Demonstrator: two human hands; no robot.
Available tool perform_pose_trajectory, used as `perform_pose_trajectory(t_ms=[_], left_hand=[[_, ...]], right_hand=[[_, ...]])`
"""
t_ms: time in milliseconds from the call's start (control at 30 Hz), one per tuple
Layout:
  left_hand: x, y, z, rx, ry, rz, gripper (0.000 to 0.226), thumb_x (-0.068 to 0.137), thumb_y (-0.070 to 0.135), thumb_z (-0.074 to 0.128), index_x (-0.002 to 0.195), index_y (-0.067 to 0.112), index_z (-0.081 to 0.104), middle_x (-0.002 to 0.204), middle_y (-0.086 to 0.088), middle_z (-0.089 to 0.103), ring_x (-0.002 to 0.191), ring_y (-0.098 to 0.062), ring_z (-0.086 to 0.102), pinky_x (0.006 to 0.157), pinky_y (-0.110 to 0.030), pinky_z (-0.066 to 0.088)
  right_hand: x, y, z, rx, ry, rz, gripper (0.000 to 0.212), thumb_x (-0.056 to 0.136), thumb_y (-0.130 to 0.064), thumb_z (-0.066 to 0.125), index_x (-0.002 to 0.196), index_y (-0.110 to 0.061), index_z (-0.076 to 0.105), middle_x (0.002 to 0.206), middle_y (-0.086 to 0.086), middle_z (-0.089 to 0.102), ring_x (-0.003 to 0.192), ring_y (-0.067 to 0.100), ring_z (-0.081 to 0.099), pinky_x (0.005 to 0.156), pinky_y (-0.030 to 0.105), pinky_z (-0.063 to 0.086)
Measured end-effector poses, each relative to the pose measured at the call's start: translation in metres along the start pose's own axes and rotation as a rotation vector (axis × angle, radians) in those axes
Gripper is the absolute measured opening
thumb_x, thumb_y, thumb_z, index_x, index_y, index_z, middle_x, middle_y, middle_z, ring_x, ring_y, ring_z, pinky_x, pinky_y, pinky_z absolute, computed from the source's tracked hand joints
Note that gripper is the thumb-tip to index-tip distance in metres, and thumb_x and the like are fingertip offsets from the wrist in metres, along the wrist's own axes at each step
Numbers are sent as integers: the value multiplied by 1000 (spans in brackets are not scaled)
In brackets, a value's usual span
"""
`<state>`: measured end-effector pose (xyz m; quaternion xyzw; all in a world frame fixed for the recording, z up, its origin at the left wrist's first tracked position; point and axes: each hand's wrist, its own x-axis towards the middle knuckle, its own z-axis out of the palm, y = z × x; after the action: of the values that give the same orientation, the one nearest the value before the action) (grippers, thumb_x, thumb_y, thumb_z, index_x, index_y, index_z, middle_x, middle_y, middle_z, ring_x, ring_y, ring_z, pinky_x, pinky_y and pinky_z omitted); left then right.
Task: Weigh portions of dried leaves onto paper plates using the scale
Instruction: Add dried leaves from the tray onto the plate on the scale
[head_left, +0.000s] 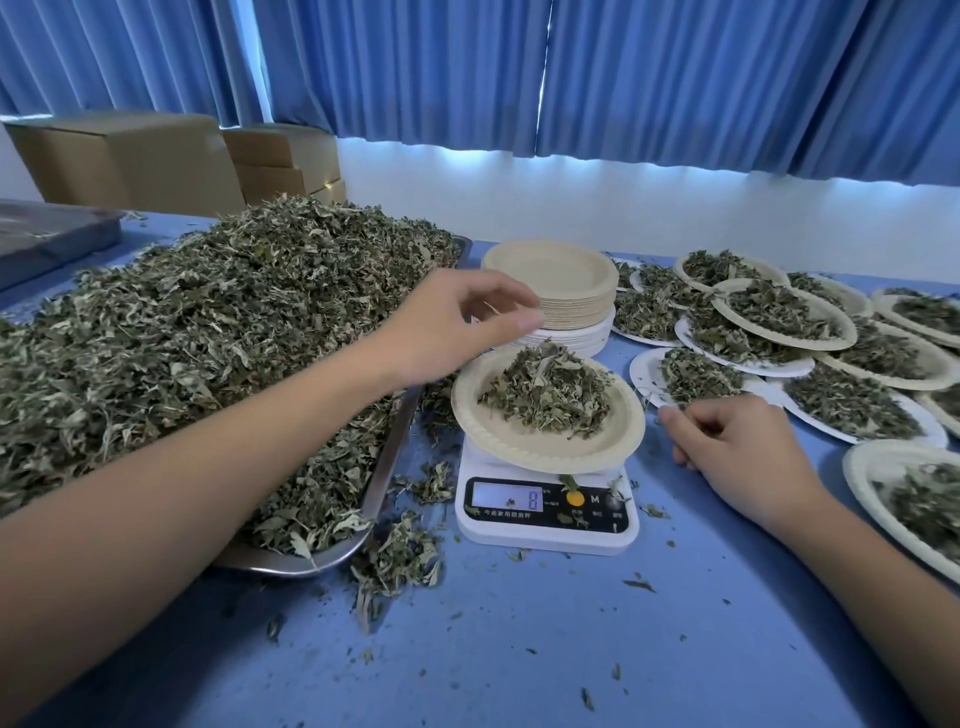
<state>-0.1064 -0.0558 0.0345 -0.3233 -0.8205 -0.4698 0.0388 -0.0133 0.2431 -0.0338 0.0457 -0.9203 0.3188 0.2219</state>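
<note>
My left hand (457, 322) is poised at 11 o'clock of the tan paper plate (498, 441) on the white digital scale (545, 535), fingers loosely curled and pinching nothing visible, probably to adjust the portion. My right hand (737, 441) is idle, loosely curled.

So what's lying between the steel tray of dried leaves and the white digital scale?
Loose scraps of dried leaf on the blue tablecloth, seen in the head view.
</note>
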Motion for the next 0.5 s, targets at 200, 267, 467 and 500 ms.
perform_pose_trajectory(t_ms=[200, 267, 467, 500], left_hand=[[-1, 3, 22, 229, -24, 69, 30, 82, 41, 81, 107, 25, 77, 97, 9, 74, 82, -7, 65, 70, -19, 49], [-2, 2, 23, 225, -31, 67, 22, 83, 34, 81, 102, 21, 79, 89, 9, 75, 77, -6, 64, 71, -19, 50], [-1, 6, 16, -40, 153, 42, 13, 84, 19, 81, 97, 15, 78, 84, -4, 76, 75, -21, 69, 73, -34, 60], [0, 7, 14, -90, 195, 48, 12, 84, 16, 81, 95, 16, 78, 84, -5, 76, 74, -21, 69, 75, -37, 59]], right_hand=[[1, 2, 0, -1, -5, 6, 54, 101, -27, 63, 48, -19, 61, 48, -4, 61, 45, 15, 56, 51, 17, 42], [1, 1, 1, -5, -7, 2, 54, 101, -27, 63, 47, -19, 61, 48, -4, 61, 45, 15, 56, 52, 19, 43], [2, 2, 1, -2, -16, 15, 54, 101, -29, 63, 48, -19, 61, 48, -2, 61, 46, 19, 57, 53, 24, 44], [1, 2, 1, -3, -17, 16, 54, 101, -29, 63, 48, -20, 61, 48, -2, 61, 46, 20, 56, 52, 24, 43]])
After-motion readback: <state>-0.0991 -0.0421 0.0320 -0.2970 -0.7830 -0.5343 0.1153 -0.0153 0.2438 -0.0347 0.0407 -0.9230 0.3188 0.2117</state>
